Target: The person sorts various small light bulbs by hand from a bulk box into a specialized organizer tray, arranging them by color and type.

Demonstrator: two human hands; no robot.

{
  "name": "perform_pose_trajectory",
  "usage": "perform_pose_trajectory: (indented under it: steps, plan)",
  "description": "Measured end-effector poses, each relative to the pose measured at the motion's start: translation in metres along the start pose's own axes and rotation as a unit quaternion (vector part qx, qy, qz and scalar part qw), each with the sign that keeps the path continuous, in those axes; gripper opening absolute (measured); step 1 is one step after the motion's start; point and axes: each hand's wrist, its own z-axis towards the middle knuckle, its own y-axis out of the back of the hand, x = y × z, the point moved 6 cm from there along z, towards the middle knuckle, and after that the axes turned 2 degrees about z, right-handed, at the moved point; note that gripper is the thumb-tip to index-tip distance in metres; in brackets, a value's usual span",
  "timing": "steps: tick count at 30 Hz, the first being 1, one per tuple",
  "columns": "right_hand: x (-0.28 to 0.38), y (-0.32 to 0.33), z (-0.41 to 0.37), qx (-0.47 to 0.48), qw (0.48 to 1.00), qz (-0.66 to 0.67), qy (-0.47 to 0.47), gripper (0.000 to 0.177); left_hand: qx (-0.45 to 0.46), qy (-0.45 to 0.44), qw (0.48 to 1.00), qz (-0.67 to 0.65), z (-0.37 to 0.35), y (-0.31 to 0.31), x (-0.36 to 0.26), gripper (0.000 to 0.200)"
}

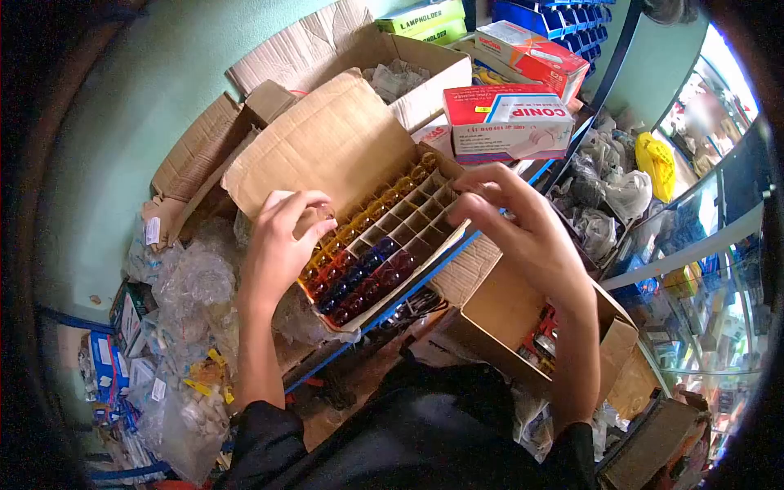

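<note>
A cardboard box [430,228] with a grid of dividers lies in front of me, its flap [314,155] folded back. Amber glass bulbs [377,214] fill its far rows, with orange-red bulbs [333,268], blue bulbs [359,265] and dark red bulbs [377,290] at the near left end. Several compartments at the right hold nothing. My left hand [286,233] is over the box's left edge, thumb and fingers curled together; what they hold, if anything, is mostly hidden. Above the right edge, my right hand [523,216] hovers with bent fingers apart, nothing visible in it.
A red and white CONIP box [510,122] stands behind, near green lampholder boxes [420,20]. Clear plastic bags [196,282] pile up at left. An open carton [498,314] sits lower right, and a glass display case [694,286] is at far right.
</note>
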Motion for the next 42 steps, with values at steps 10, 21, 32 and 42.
perform_pose_trajectory:
  steps: [10, 21, 32, 42]
  plan:
    - [-0.023, -0.077, 0.071, 0.039, 0.999, -0.010, 0.034, 0.034, 0.010, -0.093, 0.994, 0.052, 0.001, -0.001, 0.001, 0.030]
    - [-0.035, -0.099, 0.081, 0.008, 0.988, -0.150, 0.031, 0.032, 0.005, -0.128, 0.988, 0.082, -0.001, -0.008, 0.012, 0.034]
    - [-0.033, -0.109, 0.084, 0.014, 0.980, -0.175, 0.098, 0.028, 0.024, -0.123, 0.987, 0.100, -0.002, -0.010, 0.012, 0.031]
    - [-0.026, -0.108, 0.079, -0.014, 0.970, -0.212, 0.122, 0.025, 0.015, -0.124, 0.986, 0.108, -0.004, -0.008, 0.011, 0.029]
